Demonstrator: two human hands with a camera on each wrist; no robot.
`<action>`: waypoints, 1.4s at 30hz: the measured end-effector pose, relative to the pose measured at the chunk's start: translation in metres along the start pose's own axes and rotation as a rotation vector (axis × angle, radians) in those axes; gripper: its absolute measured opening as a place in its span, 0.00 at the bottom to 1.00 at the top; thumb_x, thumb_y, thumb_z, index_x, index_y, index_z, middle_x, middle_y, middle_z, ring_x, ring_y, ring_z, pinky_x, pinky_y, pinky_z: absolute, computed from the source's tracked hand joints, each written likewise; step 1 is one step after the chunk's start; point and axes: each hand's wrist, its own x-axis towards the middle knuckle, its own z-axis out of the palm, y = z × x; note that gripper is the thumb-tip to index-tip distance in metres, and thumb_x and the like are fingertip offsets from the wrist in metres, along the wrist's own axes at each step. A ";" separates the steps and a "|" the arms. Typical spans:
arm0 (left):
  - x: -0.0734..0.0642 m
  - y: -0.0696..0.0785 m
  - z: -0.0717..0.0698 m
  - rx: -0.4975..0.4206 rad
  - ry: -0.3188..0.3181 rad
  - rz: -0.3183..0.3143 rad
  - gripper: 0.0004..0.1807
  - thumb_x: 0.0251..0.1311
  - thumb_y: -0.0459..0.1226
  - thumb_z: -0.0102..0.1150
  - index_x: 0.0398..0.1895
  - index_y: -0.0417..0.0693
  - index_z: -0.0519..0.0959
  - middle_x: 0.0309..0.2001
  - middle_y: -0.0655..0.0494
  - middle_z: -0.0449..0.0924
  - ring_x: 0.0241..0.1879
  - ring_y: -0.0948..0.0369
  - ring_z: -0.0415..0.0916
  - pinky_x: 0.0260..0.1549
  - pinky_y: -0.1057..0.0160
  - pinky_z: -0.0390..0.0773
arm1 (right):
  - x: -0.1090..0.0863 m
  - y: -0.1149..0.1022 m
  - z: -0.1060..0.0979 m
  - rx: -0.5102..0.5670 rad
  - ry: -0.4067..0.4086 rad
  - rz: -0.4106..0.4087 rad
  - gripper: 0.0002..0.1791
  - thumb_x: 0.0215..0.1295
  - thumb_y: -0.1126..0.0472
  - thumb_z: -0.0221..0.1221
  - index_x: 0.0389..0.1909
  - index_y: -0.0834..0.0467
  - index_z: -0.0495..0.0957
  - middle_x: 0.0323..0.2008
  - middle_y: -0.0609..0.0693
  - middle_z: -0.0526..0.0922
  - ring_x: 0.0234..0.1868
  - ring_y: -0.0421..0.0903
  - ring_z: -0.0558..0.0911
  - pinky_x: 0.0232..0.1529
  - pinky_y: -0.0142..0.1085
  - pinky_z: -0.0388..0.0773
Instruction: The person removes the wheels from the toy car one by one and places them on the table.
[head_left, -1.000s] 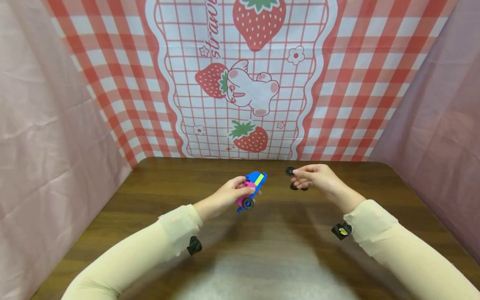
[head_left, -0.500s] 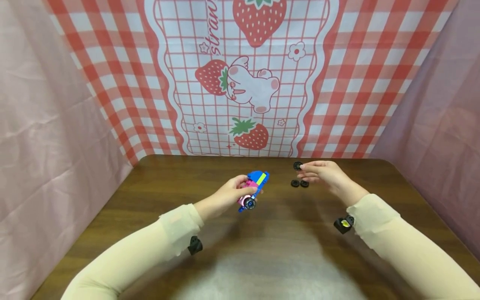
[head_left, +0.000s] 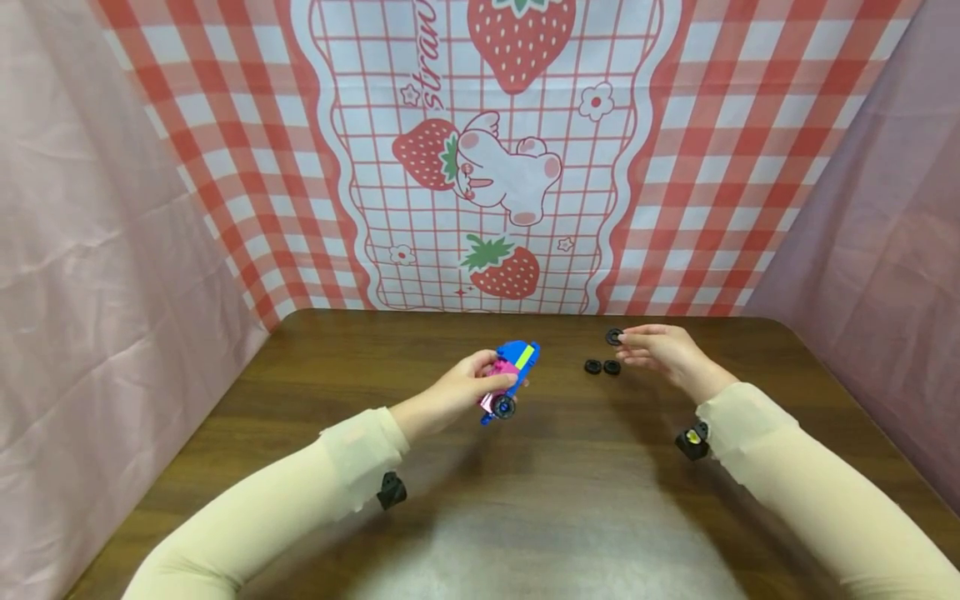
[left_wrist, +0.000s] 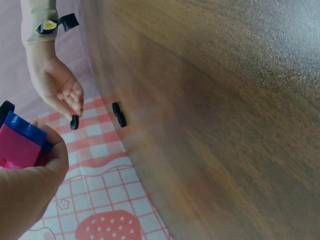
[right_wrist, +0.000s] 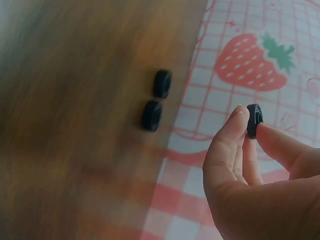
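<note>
My left hand grips a toy car of pink and blue building bricks, with a yellow-green stripe on its blue part. One black wheel shows on the car's near side. Off to the right, my right hand pinches a small black tire between thumb and fingertips, raised over the table. Two more black tires lie side by side on the wood, just left of that hand in the head view. In the left wrist view only a pink and blue corner of the car shows.
The brown wooden table stretches out below both hands. At its back edge hangs a red and white checked cloth printed with strawberries. Pink curtains close off the left and right sides.
My right hand has moved to the right with the tire, away from the car, and the two tires on the table now show fully. My left hand with the car has barely shifted.
</note>
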 end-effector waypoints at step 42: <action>-0.004 -0.009 0.009 -0.089 -0.110 0.000 0.20 0.72 0.37 0.47 0.61 0.34 0.63 0.60 0.36 0.74 0.54 0.46 0.78 0.47 0.59 0.80 | 0.017 0.035 -0.026 -0.114 0.102 0.213 0.08 0.67 0.69 0.55 0.42 0.71 0.74 0.17 0.48 0.83 0.20 0.38 0.84 0.30 0.30 0.83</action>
